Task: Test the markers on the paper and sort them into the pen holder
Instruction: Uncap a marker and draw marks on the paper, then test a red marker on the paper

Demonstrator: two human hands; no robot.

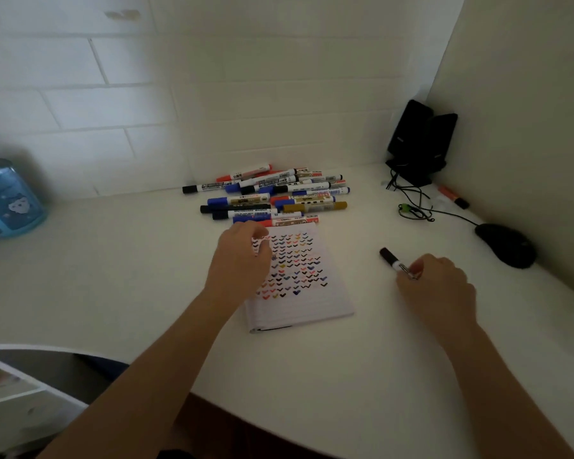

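A lined notepad (315, 303) lies in the middle of the white desk, its upper part covered with rows of small coloured check marks. My left hand (239, 260) rests on the pad's upper left corner with its fingers loosely curled and nothing in them. Right of the pad, my right hand (438, 283) holds a black-capped marker (390, 257) by its white barrel, cap pointing up and left, low over the desk. A pile of several markers (272, 193) in black, blue, red and gold lies behind the pad. The blue pen holder (7, 200) stands at the far left.
A black mouse (506, 245) with its cable sits at the right by the side wall. Two black speakers (418, 140) stand in the back right corner, with an orange highlighter (453, 196) beside them. The desk's curved front edge (80, 351) runs at the lower left.
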